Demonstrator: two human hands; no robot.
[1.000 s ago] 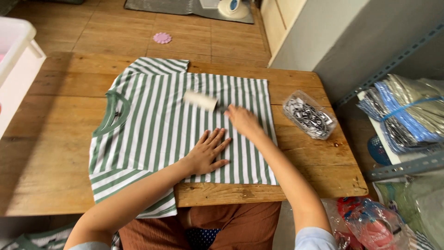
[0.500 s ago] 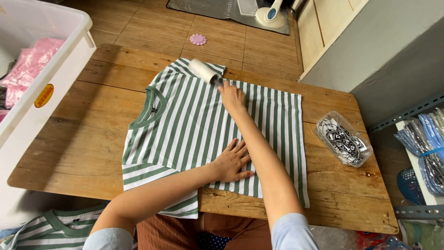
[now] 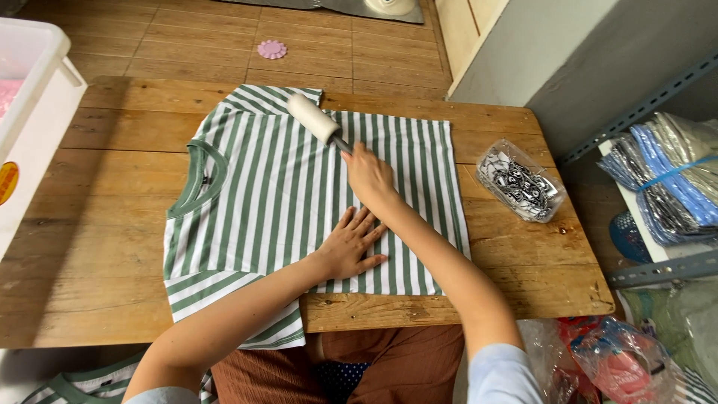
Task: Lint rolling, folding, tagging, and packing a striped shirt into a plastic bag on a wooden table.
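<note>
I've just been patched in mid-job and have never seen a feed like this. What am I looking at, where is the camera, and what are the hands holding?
No machine here: a person works with two bare hands, and the one camera sits on their head, looking down. On the wooden table lies a green-and-white striped T-shirt. The left hand presses flat on the shirt. The right hand grips the handle of a white lint roller, which rests on the shirt's far edge. A clear plastic box of small dark items sits to the right.

A clear plastic packet of black-and-white pieces point(image 3: 520, 182) is seen right of centre. Blue-banded plastic-wrapped bundles point(image 3: 666, 187) are stacked at the right edge. A round yellow-orange label point(image 3: 7, 182) is stuck at far left.
</note>
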